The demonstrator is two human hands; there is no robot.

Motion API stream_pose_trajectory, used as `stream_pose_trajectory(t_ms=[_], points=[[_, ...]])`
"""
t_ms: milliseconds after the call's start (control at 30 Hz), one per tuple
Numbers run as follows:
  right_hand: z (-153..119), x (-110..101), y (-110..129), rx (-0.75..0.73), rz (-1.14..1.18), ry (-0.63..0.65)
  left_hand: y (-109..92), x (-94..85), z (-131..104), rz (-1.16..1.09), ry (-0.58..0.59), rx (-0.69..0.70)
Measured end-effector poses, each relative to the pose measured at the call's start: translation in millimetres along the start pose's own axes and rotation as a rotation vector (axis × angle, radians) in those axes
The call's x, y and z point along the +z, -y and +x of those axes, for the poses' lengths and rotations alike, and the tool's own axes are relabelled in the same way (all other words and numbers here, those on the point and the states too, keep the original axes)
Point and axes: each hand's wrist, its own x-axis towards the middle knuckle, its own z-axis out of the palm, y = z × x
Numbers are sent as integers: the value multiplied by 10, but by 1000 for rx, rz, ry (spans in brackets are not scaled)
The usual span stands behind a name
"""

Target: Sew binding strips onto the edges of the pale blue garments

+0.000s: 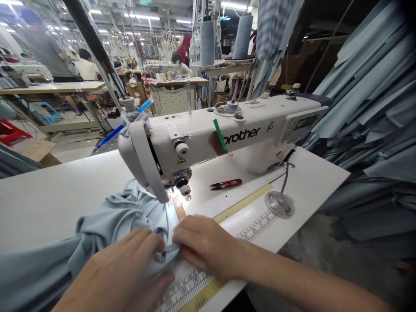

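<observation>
Light blue fabric (pixel 113 216) lies bunched on the white table, running from the left edge up to the needle area of a white sewing machine (pixel 201 134). My right hand (pixel 206 245) pinches the fabric's edge just in front of the presser foot. Close beside it, my left hand (pixel 120 268) is curled on the same fabric, somewhat smeared by motion; its fingertips are partly hidden in the folds. Between the two hands a short fold of cloth is raised. The machine's lamp lights the cloth under the needle.
Red thread snips (pixel 225 184) lie under the machine arm. A printed ruler scale (pixel 256 225) and a clear round disc (pixel 280 204) are at the table's front right. Blue-grey cloth pieces (pixel 373 95) hang at the right. Thread cones (pixel 207 42) stand behind; several people work farther back.
</observation>
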Motion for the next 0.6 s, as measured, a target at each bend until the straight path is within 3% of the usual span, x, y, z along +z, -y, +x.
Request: stream_pose_trajectory(t_ms=[167, 267, 433, 600], points=[[-187, 53, 212, -106, -302, -62, 193, 123, -298, 31, 89, 43], [-201, 87, 281, -131, -364, -124, 158, 126, -504, -6, 124, -3], [-248, 223, 347, -149, -434, -262, -52, 280, -575, 23, 24, -15], [-286, 323, 335, -159, -441, -351, -28, 504, -494, 109, -99, 80]])
